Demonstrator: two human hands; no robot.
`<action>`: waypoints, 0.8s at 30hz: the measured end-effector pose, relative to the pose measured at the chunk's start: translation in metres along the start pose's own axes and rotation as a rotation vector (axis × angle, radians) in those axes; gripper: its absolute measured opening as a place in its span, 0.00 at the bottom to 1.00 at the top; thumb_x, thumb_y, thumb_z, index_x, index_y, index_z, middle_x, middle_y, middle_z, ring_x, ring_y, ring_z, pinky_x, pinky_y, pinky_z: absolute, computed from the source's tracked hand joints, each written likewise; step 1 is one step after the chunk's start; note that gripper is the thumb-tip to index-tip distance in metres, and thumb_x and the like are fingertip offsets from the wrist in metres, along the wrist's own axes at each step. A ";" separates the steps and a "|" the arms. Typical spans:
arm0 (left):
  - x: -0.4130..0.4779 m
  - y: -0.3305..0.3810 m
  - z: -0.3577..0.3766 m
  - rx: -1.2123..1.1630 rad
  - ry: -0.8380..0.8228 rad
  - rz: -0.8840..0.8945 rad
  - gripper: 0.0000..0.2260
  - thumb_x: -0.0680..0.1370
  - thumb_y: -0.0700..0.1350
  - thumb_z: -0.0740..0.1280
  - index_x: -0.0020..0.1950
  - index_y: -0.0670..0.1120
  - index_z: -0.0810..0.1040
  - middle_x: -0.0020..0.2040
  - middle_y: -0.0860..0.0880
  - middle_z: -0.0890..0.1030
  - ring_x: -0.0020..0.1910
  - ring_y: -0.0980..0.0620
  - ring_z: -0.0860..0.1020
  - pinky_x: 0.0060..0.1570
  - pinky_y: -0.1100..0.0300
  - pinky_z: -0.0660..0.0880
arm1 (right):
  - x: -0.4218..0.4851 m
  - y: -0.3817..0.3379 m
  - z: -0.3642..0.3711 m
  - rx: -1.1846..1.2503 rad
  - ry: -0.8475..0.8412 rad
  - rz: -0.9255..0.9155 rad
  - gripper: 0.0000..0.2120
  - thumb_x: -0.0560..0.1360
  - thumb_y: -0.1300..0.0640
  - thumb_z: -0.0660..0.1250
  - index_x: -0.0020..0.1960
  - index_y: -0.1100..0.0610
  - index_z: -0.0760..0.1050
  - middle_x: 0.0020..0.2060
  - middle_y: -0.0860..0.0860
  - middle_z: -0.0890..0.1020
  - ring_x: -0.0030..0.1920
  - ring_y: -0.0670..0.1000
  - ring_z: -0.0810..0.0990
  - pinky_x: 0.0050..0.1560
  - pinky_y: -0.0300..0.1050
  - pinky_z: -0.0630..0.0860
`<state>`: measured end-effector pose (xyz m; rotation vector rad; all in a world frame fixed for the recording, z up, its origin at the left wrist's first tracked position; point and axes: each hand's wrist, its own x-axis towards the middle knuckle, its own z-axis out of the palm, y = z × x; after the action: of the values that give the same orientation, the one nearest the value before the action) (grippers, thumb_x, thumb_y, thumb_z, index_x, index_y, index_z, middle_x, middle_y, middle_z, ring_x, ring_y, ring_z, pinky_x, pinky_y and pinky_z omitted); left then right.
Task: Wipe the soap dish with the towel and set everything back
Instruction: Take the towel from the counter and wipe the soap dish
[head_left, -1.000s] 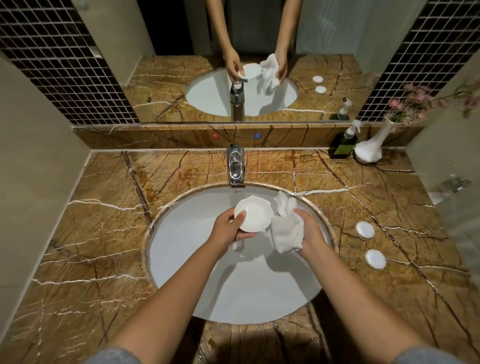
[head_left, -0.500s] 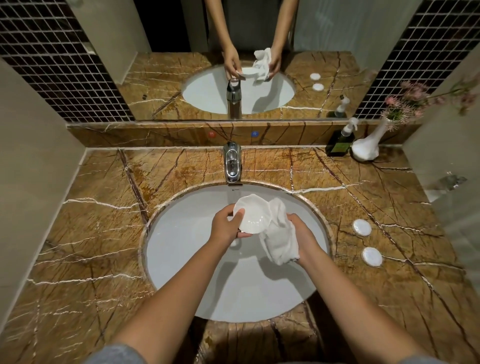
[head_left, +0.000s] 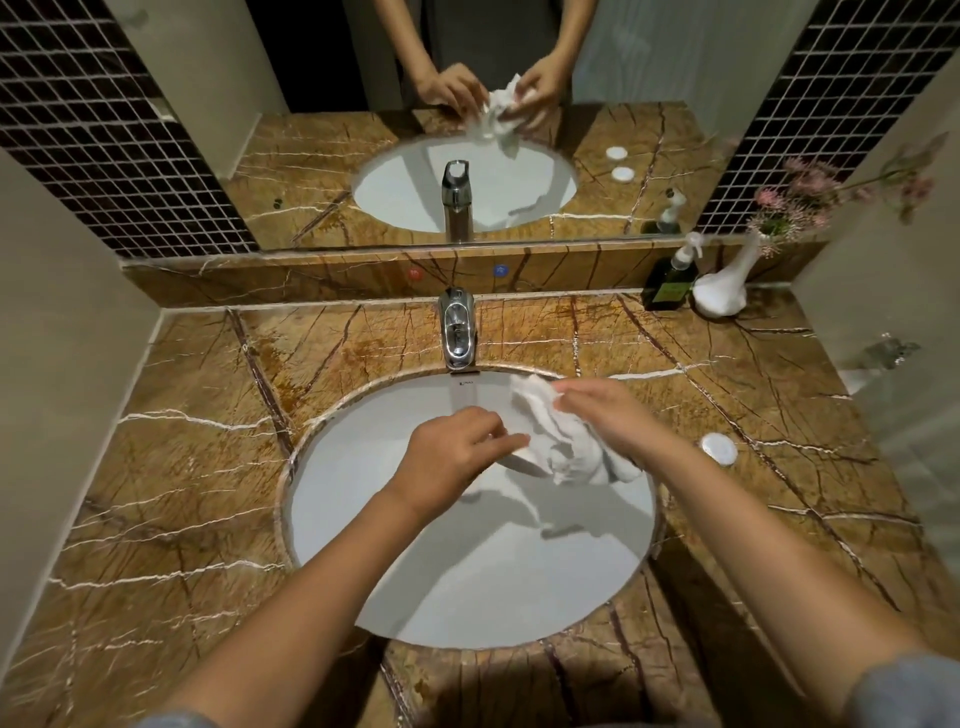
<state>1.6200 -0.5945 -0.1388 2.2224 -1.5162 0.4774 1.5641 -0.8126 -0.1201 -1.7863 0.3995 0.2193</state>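
Both hands are held over the white sink basin (head_left: 363, 509). My left hand (head_left: 454, 452) is turned palm down and grips the white soap dish (head_left: 525, 464). Only a thin edge of the dish shows between the fingers and the cloth. My right hand (head_left: 608, 415) presses the crumpled white towel (head_left: 558, 441) against the dish from the right. The towel drapes over and below the dish and hides most of it. The mirror above repeats both hands and the towel.
A chrome faucet (head_left: 457, 332) stands behind the basin. On the brown marble counter (head_left: 197, 467), a white round lid (head_left: 719, 449) lies to the right. A dark soap bottle (head_left: 670, 280) and a white vase with pink flowers (head_left: 724, 291) stand at the back right.
My left hand has rolled the dish over, so its open face no longer shows. My right hand has brought the towel up and onto the dish. The view has shifted slightly.
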 end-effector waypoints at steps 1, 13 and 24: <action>0.005 0.001 -0.002 0.046 0.056 0.107 0.14 0.71 0.38 0.74 0.53 0.52 0.84 0.39 0.52 0.82 0.41 0.51 0.74 0.29 0.60 0.67 | 0.000 -0.008 0.001 -0.028 -0.085 -0.024 0.14 0.76 0.62 0.63 0.46 0.45 0.83 0.34 0.42 0.85 0.31 0.41 0.80 0.27 0.33 0.75; 0.017 0.007 -0.023 0.041 -0.036 0.351 0.09 0.76 0.36 0.66 0.50 0.42 0.85 0.35 0.47 0.81 0.33 0.46 0.78 0.30 0.58 0.69 | 0.027 -0.024 0.021 -0.295 -0.464 -0.048 0.11 0.79 0.56 0.63 0.57 0.47 0.80 0.48 0.40 0.82 0.47 0.35 0.79 0.48 0.29 0.75; 0.010 0.008 -0.013 0.080 -0.052 0.074 0.14 0.69 0.35 0.72 0.51 0.50 0.84 0.36 0.50 0.81 0.32 0.51 0.78 0.22 0.63 0.66 | 0.017 0.030 0.022 -0.356 -0.372 0.326 0.18 0.74 0.39 0.58 0.44 0.51 0.79 0.44 0.51 0.82 0.44 0.52 0.77 0.45 0.47 0.71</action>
<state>1.6154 -0.5979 -0.1214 2.2615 -1.6372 0.5147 1.5700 -0.8002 -0.1593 -1.9643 0.3974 0.8842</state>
